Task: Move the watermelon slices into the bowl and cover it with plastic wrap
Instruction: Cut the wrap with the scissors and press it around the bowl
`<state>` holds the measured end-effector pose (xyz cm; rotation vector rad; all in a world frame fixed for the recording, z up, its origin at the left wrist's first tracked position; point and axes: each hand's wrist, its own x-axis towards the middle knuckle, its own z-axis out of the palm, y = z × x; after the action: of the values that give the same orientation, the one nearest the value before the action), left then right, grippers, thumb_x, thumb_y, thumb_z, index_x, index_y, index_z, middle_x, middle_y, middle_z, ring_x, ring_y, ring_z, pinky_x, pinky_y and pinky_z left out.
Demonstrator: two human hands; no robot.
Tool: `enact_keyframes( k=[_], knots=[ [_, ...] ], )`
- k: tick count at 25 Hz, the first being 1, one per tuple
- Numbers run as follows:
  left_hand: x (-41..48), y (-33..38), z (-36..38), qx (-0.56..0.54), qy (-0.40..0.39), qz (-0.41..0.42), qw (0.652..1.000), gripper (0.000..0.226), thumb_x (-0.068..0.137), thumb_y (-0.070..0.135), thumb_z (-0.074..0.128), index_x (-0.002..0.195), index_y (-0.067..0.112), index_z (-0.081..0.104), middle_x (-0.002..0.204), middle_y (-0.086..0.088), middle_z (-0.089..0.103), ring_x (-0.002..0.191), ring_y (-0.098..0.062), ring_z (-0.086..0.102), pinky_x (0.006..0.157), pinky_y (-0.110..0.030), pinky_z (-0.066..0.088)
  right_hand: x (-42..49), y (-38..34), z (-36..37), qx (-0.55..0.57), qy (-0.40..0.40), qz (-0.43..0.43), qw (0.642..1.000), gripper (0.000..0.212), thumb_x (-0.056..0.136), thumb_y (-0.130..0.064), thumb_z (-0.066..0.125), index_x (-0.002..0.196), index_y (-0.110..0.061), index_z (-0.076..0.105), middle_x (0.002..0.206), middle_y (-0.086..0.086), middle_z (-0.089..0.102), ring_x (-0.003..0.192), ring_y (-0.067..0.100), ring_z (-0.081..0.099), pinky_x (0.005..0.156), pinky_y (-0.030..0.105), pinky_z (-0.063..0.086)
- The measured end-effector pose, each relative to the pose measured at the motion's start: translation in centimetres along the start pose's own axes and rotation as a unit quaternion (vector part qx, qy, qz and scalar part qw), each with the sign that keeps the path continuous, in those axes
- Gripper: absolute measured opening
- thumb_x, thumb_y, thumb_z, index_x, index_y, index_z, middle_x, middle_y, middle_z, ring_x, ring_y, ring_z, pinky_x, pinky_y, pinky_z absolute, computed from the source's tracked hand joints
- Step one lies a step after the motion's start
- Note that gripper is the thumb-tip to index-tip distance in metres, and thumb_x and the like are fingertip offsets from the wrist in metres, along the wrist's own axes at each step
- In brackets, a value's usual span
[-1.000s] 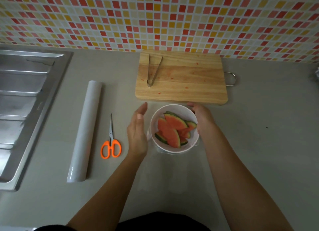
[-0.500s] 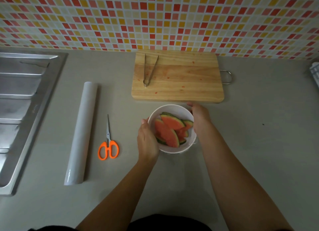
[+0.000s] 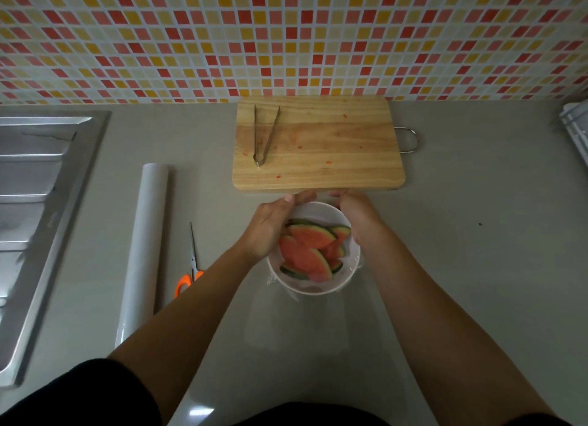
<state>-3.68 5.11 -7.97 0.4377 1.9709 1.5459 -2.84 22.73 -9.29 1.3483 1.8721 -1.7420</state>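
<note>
Both hands, the left hand and right hand, curl around the far rim of the white bowl in the middle of the frame, pressing the plastic wrap down; the watermelon slices are already inside. I think the covering step is on, and next the near edge needs smoothing. The wrap is see-through and hard to make out, and the scissors at lower left are partly hidden by an arm.

Nothing here can be read. The roll of plastic wrap on the left of the counter is plain white, the bowl carries no mark, and the wooden cutting board at the far side bears only red juice stains.
</note>
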Motion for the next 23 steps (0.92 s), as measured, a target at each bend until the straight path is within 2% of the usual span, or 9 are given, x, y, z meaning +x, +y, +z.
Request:
enact_keyframes(
  k=[2,4,8,12,14,16,18,20,23],
  knots=[
    [-0.1,0.2,0.0,-0.002,0.032,-0.015,0.999,0.045,0.098,0.051,0.021,0.115,0.042,0.061,0.119,0.014,0.064,0.112,0.011,0.052,0.092,-0.006,0.039,-0.2,-0.4,0.2,0.032,0.008,0.007,0.999,0.031,0.091,-0.014,0.039,0.071,-0.025,0.060,0.106,0.010,0.062,0.097,0.029,0.058,0.090,0.040,0.049],
    [-0.2,0.2,0.1,-0.036,0.051,-0.032,0.998,0.049,0.098,0.051,0.020,0.119,0.036,0.062,0.116,0.016,0.065,0.110,0.009,0.054,0.095,-0.014,0.041,0.0,-0.4,0.0,0.097,0.025,0.021,0.995,0.026,0.088,-0.016,0.047,0.065,-0.020,0.057,0.090,0.008,0.058,0.083,0.027,0.055,0.078,0.037,0.046],
    [-1.1,0.0,1.2,-0.029,0.089,-0.030,0.995,0.051,0.098,0.051,0.020,0.123,0.032,0.060,0.111,0.020,0.065,0.103,0.015,0.055,0.098,-0.023,0.044,0.1,-0.3,-2.7,0.124,0.133,-0.079,0.980,0.024,0.087,-0.023,0.040,0.064,-0.021,0.048,0.074,0.002,0.054,0.067,0.020,0.050,0.064,0.032,0.041],
    [-2.9,-0.7,2.6,-0.022,0.178,-0.019,0.984,0.051,0.098,0.051,0.020,0.125,0.031,0.059,0.120,0.006,0.064,0.112,-0.007,0.057,0.100,-0.033,0.045,-1.8,0.5,-5.1,-0.138,0.012,-0.132,0.982,0.038,0.084,-0.053,0.046,0.081,-0.019,0.062,0.085,-0.002,0.069,0.084,0.017,0.063,0.081,0.033,0.048],
    [-4.2,-1.4,4.0,-0.040,0.222,-0.018,0.974,0.049,0.095,0.053,0.021,0.126,0.036,0.056,0.120,0.009,0.063,0.114,-0.009,0.056,0.097,-0.028,0.046,-2.9,1.2,-4.5,-0.176,-0.053,-0.134,0.974,0.045,0.082,-0.061,0.047,0.076,-0.020,0.067,0.078,-0.005,0.071,0.077,0.012,0.066,0.073,0.030,0.050],
    [-5.1,-1.8,5.2,-0.050,0.258,-0.021,0.965,0.048,0.094,0.054,0.022,0.126,0.038,0.054,0.114,0.017,0.062,0.112,-0.003,0.056,0.093,-0.019,0.045,-3.5,1.7,-3.1,-0.136,-0.093,-0.146,0.976,0.031,0.082,-0.052,0.057,0.072,-0.025,0.067,0.077,-0.008,0.072,0.073,0.008,0.067,0.063,0.022,0.048],
    [-5.4,-1.7,5.8,-0.039,0.287,-0.021,0.957,0.052,0.095,0.054,0.022,0.129,0.033,0.053,0.112,0.018,0.062,0.107,0.001,0.056,0.086,-0.007,0.044,-3.5,1.9,-1.8,-0.054,-0.094,-0.147,0.983,0.006,0.080,-0.032,0.067,0.084,-0.027,0.068,0.096,-0.003,0.070,0.082,0.005,0.064,0.061,0.013,0.047],
    [-5.3,-1.4,6.3,-0.027,0.315,-0.031,0.948,0.053,0.096,0.051,0.021,0.131,0.028,0.053,0.115,0.013,0.061,0.104,0.001,0.055,0.083,-0.005,0.041,-3.3,1.9,-1.3,-0.020,-0.071,-0.132,0.989,0.017,0.076,-0.021,0.069,0.092,-0.027,0.067,0.101,0.000,0.066,0.081,0.007,0.063,0.055,0.012,0.047],
    [-5.5,-1.2,7.0,-0.051,0.357,-0.065,0.930,0.050,0.098,0.046,0.022,0.130,0.027,0.055,0.115,0.010,0.060,0.106,-0.007,0.055,0.087,-0.018,0.042,-3.1,1.7,-1.1,-0.046,-0.029,-0.109,0.993,0.031,0.071,-0.020,0.064,0.100,-0.031,0.063,0.101,-0.001,0.063,0.084,0.011,0.062,0.061,0.022,0.047]
  ],
)
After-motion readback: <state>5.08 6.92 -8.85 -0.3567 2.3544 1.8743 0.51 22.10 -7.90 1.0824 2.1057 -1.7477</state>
